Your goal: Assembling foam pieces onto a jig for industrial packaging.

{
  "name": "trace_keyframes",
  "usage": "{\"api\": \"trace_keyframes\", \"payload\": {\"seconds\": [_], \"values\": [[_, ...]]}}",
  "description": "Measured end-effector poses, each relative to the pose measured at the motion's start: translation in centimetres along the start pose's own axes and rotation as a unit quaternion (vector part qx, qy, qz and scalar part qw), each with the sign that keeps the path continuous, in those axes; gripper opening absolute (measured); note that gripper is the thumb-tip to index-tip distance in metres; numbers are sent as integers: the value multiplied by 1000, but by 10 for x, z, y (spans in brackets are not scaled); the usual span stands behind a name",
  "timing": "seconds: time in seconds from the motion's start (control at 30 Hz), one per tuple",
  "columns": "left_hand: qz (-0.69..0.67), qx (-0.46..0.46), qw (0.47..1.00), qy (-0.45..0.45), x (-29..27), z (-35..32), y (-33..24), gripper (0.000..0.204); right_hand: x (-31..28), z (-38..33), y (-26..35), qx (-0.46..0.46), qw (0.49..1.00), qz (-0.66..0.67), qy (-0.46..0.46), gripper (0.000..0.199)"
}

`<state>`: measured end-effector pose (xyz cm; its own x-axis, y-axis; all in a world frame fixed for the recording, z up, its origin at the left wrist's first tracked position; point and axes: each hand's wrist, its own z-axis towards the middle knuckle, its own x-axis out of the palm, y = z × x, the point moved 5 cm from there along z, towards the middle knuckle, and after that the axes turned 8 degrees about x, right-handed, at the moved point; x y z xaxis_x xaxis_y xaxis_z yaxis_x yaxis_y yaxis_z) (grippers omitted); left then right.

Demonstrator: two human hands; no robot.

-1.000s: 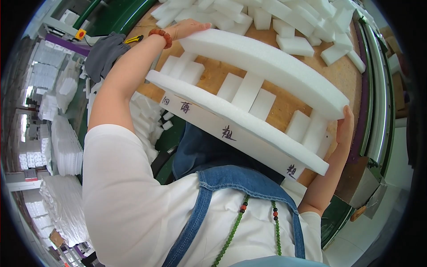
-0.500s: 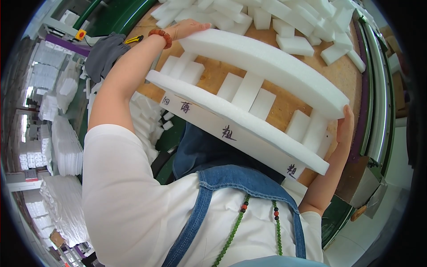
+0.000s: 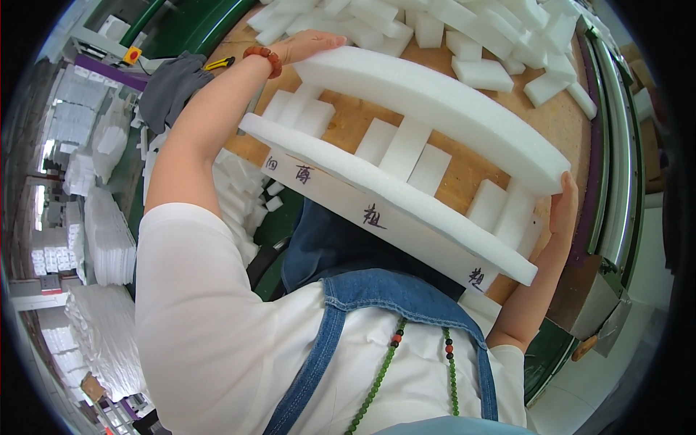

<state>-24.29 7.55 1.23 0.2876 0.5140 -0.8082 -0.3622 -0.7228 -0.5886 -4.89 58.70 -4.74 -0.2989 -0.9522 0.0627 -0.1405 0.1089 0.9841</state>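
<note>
A long white foam strip (image 3: 435, 98) stands on edge, bowed in the fisheye view. My left hand (image 3: 312, 45) is at its far left end, with some fingers hidden behind the foam. At the right end my right hand (image 3: 565, 204) curves around the corner, partly out of sight. Nearer to me runs a second long foam strip (image 3: 384, 192). Short foam crosspieces (image 3: 404, 148) bridge the two strips at the left, middle and right. Loose-looking foam blocks (image 3: 429, 170) stand beside these crosspieces.
Many foam blocks (image 3: 482, 75) are heaped at the far side of the wooden table (image 3: 341, 134). A white board (image 3: 326, 194) with handwritten marks lies along the near edge. A yellow cutter (image 3: 219, 64) rests on grey cloth (image 3: 170, 94) at left. Metal rails (image 3: 616, 145) run along the right.
Both hands stay at the ends of the far foam strip. The picture has shifted very slightly; nothing else visibly differs.
</note>
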Motion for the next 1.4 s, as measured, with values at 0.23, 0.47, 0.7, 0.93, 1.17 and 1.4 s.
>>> {"api": "trace_keyframes", "payload": {"seconds": [0.23, 0.47, 0.7, 0.93, 1.17, 1.4], "values": [[63, 29, 997, -37, -2, 4, 0, 71, -6, 4, -4, 2, 1000, 3, 6, 52], [44, -165, 983, -62, -6, -12, -8, 86, -7, 7, -9, 5, 1000, -17, 9, 61], [-82, -269, 955, -95, -1, -25, -9, 91, -9, 9, -12, 10, 1000, -18, 4, 65], [-88, -253, 959, -94, -2, -23, -10, 95, -12, 10, -13, 20, 1000, -6, -8, 66], [-69, -234, 965, -95, -3, -20, -6, 96, -9, 9, -11, 20, 1000, -8, 3, 66], [-69, -215, 971, -83, -2, -18, -4, 103, -15, 12, -15, 24, 1000, 1, 3, 66]]}}
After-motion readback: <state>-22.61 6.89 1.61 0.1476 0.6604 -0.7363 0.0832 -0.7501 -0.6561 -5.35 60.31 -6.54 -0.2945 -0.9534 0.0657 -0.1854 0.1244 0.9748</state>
